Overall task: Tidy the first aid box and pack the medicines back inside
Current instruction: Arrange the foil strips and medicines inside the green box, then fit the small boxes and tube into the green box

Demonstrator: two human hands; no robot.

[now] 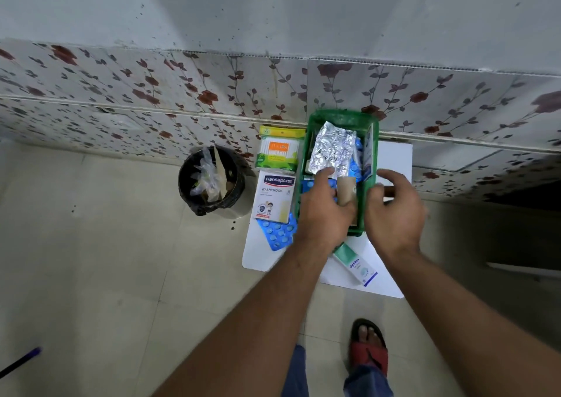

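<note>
Your left hand (326, 206) is curled inside the green first aid box (372, 184), fingers closed around a tan cardboard-looking roll (346, 188) that stands roughly upright near the front of the box; your right hand (394, 211) is loosely open, its fingers resting over the box's right wall, apparently steadying it. The roll should be light and fairly stiff, so pinch it around the middle rather than the ends (squeeze too hard and a hollow tube will likely crush). Behind it in the box lies a crinkled foil strip (334, 150), thin and easily bent, so lift it flat by an edge, over blue blister packs that will be slick and springy. The box sits on a white sheet (394, 156) on the floor against the flowered wall tiles. Still outside, just left of it: a cotton-bud pack (280, 150), a Hansaplast carton (276, 196), and a blue tablet strip (277, 234); an Optibex carton (356, 264) lies in front. A black bin (215, 181) farther left holds plastic and paper scraps.
</note>
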